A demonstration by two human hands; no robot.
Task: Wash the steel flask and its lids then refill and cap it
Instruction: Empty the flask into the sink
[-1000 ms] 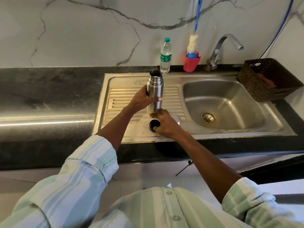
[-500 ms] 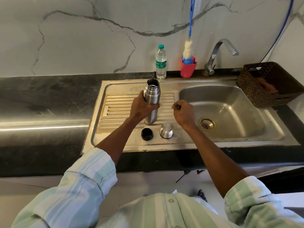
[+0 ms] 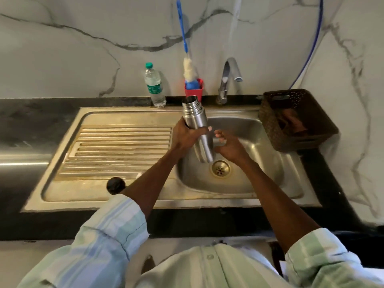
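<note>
My left hand (image 3: 184,136) grips the steel flask (image 3: 198,127) about its middle, fingers and thumb wrapped round the body. The flask has no lid on, its open threaded mouth tilted up and away from me, its base hanging just above the drain (image 3: 220,168) of the sink (image 3: 270,183). My right hand (image 3: 229,145) is beside the flask's lower half, on the side away from the drainboard (image 3: 116,148), fingers apart and loosely bent, holding nothing; I cannot tell whether they touch the steel.

The black inner lid (image 3: 115,185) sits on the near edge of the drainboard, well apart from the flask, partly hidden behind my left forearm. A small glint of steel shows just beside that forearm, too little to say what it is.

Behind the sink, on the bench (image 3: 31,125), a plastic water bottle (image 3: 154,86) stands against the wall. Beside it a red holder (image 3: 194,92) carries a bottle brush (image 3: 188,65) with a blue handle. The tap (image 3: 228,77) arches over the sink's far rim. A brown basket (image 3: 297,119) rests at the sink's far side from the drainboard.
</note>
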